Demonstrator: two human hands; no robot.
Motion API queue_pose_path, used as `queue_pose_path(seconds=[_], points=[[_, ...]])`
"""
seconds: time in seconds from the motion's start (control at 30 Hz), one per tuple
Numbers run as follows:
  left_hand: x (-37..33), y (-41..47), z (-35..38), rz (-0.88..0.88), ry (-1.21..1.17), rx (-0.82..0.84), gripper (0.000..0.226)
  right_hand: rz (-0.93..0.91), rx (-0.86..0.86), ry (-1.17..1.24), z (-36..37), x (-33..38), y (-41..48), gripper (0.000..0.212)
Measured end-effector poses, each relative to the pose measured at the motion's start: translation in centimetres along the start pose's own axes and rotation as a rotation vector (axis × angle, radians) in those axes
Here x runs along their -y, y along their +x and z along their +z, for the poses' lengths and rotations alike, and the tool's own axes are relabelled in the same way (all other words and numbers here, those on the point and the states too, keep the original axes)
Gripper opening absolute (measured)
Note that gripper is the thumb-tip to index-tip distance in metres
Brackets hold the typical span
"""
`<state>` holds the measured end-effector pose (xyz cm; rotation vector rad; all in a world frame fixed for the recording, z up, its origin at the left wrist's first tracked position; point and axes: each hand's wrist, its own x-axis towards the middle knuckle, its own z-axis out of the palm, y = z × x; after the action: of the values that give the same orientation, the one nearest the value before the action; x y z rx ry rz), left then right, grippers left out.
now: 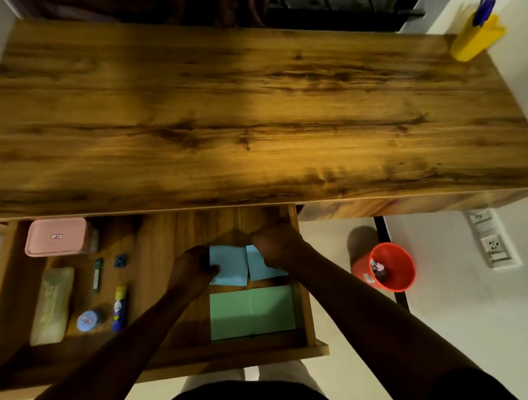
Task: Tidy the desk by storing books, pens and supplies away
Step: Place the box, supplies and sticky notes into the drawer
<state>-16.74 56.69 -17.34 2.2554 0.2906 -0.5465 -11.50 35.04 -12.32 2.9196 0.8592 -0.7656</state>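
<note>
Below the wooden desk top a drawer stands pulled out. Both hands are inside it. My left hand pinches the left edge of one blue paper pad. My right hand grips the top of a second blue pad that lies tilted beside the first. Two green pads lie flat side by side just in front of the blue ones. A yellow pen holder with a blue pen stands at the desk's far right corner.
The drawer's left half holds a pink box, a pale pouch, a green stick, a yellow-and-blue tube, a small round blue tin and a dark blue clip. A red bin stands on the floor to the right.
</note>
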Motion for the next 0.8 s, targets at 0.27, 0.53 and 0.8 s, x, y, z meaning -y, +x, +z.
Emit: queue_pose_path(seconds=[0.27,0.53,0.8], points=[[0.5,0.0,0.3,0.146,0.186,0.035,0.075,0.051,0.012,-0.253,3.5,0.8,0.8,0.034],[1.0,0.3,0.5,0.145,0.222,0.040,0.062,0.145,0.054,-0.352,4.2,1.0,0.5,0.033],[1.3,0.1,0.6,0.109,0.193,0.037,0.062,0.198,0.070,-0.319,4.8,2.0,0.3,0.033]])
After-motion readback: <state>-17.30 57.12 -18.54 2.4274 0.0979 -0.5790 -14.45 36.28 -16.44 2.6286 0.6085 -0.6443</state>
